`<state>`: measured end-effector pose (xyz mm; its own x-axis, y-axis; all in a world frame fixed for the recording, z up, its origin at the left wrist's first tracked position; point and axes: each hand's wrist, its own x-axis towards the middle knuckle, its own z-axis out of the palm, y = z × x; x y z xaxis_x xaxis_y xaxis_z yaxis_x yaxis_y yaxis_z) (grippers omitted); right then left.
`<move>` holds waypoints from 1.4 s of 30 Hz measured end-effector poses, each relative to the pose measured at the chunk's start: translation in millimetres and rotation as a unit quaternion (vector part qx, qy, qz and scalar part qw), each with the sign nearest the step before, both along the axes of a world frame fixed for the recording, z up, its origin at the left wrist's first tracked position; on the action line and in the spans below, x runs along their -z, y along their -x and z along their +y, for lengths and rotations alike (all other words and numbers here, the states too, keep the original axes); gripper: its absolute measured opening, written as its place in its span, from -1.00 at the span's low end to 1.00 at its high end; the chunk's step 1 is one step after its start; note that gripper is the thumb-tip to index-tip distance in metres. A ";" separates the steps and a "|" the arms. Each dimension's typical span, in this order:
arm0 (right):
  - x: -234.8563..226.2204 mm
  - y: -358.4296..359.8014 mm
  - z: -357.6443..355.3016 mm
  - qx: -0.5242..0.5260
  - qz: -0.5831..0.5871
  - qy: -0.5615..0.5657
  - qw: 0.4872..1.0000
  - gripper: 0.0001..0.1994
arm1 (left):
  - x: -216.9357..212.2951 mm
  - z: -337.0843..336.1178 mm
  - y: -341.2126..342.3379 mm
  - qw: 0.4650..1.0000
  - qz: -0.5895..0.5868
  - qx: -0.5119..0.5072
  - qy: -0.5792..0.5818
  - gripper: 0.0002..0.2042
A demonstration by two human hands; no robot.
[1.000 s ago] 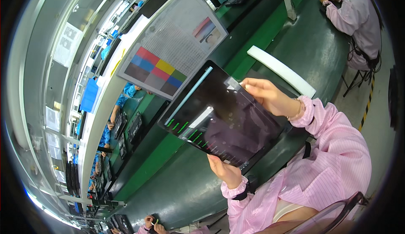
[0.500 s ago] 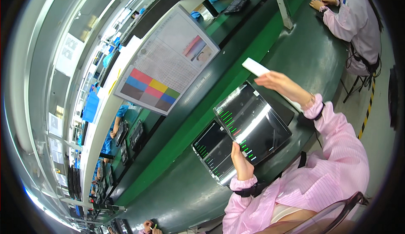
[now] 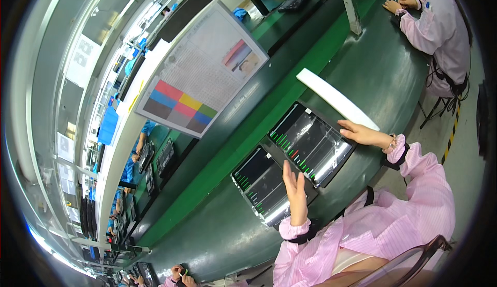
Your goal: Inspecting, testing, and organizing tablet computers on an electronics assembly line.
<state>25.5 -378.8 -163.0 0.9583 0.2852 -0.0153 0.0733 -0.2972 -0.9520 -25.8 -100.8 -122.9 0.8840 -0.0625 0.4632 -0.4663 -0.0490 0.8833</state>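
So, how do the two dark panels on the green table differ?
The upper panel lies partly over the lower panel. The right hand touches the upper panel's edge; the left hand is raised open over the lower panel. Both are dark, glossy rectangles with green marks.

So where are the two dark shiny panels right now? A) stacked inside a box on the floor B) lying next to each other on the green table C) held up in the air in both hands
B: the two dark panels lie flat side by side on the green table, with the left hand open over them and the right hand at the edge of the nearer one.
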 end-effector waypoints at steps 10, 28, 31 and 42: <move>2.1 -2.4 11.1 -0.003 0.013 -0.002 1.000 -0.42 | 23.0 32.1 98.2 0.915 0.331 0.205 -0.103 -0.69; -6.7 -12.0 49.2 0.008 0.115 -0.027 0.993 -0.42 | 45.9 84.1 126.0 0.953 0.234 0.151 -0.117 -0.66; -4.1 -12.8 85.0 -0.017 0.106 -0.005 0.994 -0.38 | 46.9 106.4 133.3 0.957 0.251 0.114 -0.092 -0.68; -33.2 -34.2 294.3 -0.329 0.141 0.141 0.923 -0.08 | 34.6 187.8 181.1 0.932 0.270 -0.241 0.012 -0.42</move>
<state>59.8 -84.4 -129.8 0.5257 0.7501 -0.4013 0.0867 -0.5165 -0.8519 -207.0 87.0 -157.4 0.9113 0.4073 -0.0605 0.1168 -0.1149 0.9865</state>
